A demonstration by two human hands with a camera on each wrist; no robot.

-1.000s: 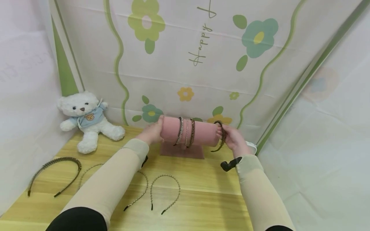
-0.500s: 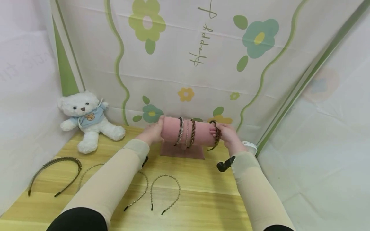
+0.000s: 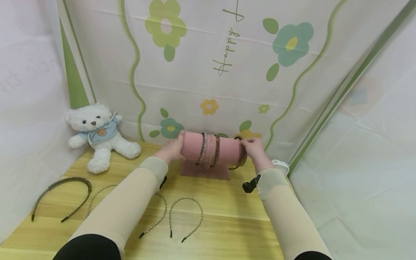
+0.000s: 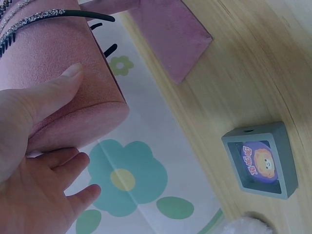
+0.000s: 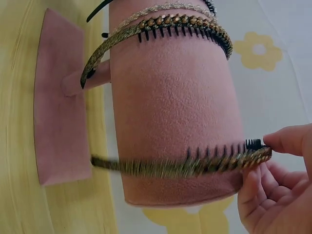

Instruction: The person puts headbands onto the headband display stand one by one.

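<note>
A pink velvety roll-shaped headband stand (image 3: 227, 151) stands at the back of the table, its roll lying sideways above a flat base. My left hand (image 3: 172, 148) grips the roll's left end; in the left wrist view its thumb lies on top and the fingers are by the end face. My right hand (image 3: 255, 148) pinches a brown-gold beaded headband (image 5: 170, 165) with black comb teeth, which arches over the roll's right end. Farther in sit several other headbands, among them a gold-beaded one (image 5: 161, 25) and a silvery one (image 4: 39, 17).
A white teddy bear (image 3: 107, 135) sits at the back left. On the table lie a dark headband (image 3: 89, 185) and two thin beaded ones, a larger one (image 3: 165, 207) partly under my left forearm and a smaller one (image 3: 202, 215). A grey square box (image 4: 288, 161) shows in the left wrist view.
My right hand has moved left, bringing the brown-gold headband from beyond the roll's right end to over it. The left hand has stayed on the stand.
</note>
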